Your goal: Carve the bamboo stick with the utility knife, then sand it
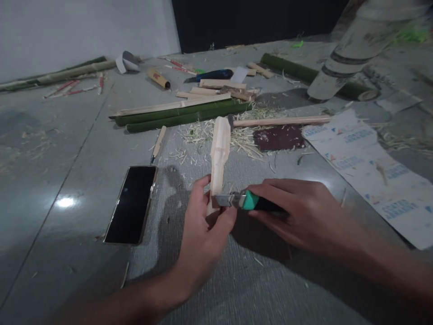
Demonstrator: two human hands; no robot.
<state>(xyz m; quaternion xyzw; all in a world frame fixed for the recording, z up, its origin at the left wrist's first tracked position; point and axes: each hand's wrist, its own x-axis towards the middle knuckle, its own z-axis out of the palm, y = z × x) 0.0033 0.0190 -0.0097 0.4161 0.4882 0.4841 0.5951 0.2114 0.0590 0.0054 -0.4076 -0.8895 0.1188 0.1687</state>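
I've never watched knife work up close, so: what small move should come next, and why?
Perhaps ease the thumb of the left grip back from the blade: it sits very close, with the right grip holding the knife across the pale piece.

Green-and-black knife (249,200), blade against pale wood piece (220,146) (carved, broader above).

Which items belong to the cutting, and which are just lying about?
In the job:
pale carved piece, in the left hand
green-and-black knife, in the right hand
shavings, probably cutting waste

Seemingly just lying about:
phone
printed sheet
curled white paper
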